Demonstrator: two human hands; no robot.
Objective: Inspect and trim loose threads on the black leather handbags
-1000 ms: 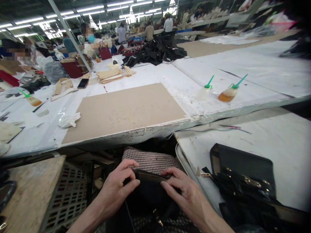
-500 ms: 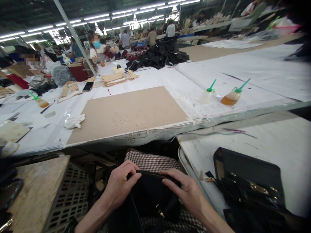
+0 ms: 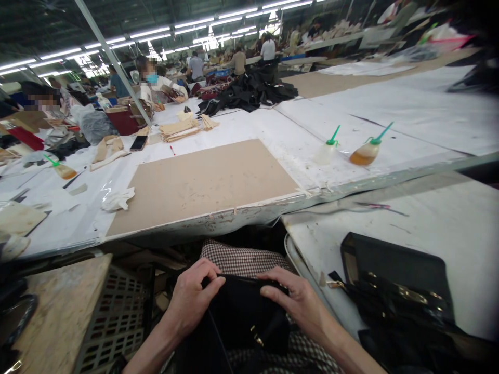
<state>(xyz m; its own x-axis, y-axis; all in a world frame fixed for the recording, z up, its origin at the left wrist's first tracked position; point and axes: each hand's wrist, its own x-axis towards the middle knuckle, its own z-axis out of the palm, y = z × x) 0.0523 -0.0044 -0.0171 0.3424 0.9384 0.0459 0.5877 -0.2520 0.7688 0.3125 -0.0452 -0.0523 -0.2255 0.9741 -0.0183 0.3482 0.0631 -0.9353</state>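
A small black bag (image 3: pixel 245 317) with a gold clasp rests on my lap, over checked trousers (image 3: pixel 241 258). My left hand (image 3: pixel 193 301) grips the bag's top left edge, fingers curled over it. My right hand (image 3: pixel 294 304) holds the top right edge, fingers pressed down on the rim. Both hands are closed on the bag, below the front edge of the table.
A brown board (image 3: pixel 210 182) lies on the white table ahead, with a crumpled white cloth (image 3: pixel 117 200) to its left. Two glue bottles (image 3: pixel 364 150) with green nozzles stand at right. More black bags (image 3: pixel 393 285) lie on the side table. A slotted crate (image 3: pixel 113 322) sits at left. Other people work at the far end.
The bag's brown inner edge seen earlier is now covered; the bag sits lower and flatter on my lap. Both hands stay on its top edge.
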